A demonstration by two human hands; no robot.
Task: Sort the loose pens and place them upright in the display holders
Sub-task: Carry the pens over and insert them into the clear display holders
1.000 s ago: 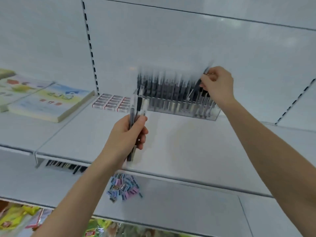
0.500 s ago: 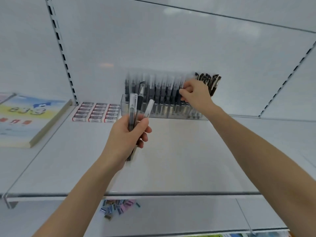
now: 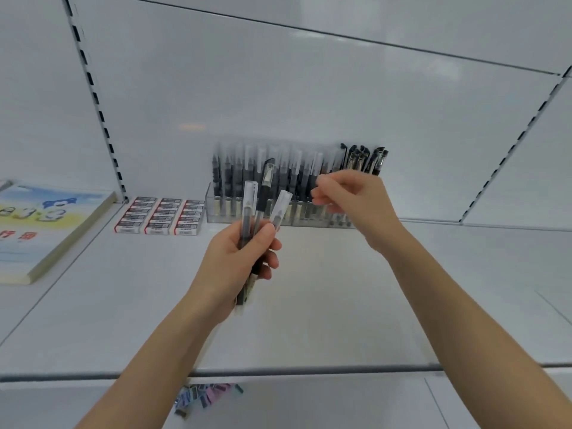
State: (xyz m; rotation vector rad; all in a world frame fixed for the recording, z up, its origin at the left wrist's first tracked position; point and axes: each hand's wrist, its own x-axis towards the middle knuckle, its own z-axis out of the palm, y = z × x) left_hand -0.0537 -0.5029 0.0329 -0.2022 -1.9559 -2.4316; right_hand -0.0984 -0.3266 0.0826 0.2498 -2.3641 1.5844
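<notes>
My left hand (image 3: 235,258) grips a bundle of three loose pens (image 3: 249,202), caps up, above the middle of the white shelf. A clear display holder (image 3: 213,209) stands at the back of the shelf, filled with several upright capped pens (image 3: 244,168). A group of black clip pens (image 3: 362,157) leans at its right end. My right hand (image 3: 353,199) hovers just in front of the holder's right half, fingers loosely curled with nothing visible in them. It hides part of the holder.
Rows of boxed erasers (image 3: 161,215) lie left of the holder. A stack of colourful books (image 3: 40,224) sits at the far left. The shelf's front edge (image 3: 278,368) runs below my arms. Small coloured items (image 3: 207,394) lie on the lower shelf.
My right hand put a pen in at the holder's right end, then drew back from the row towards the left-hand bundle. My left hand kept its pens.
</notes>
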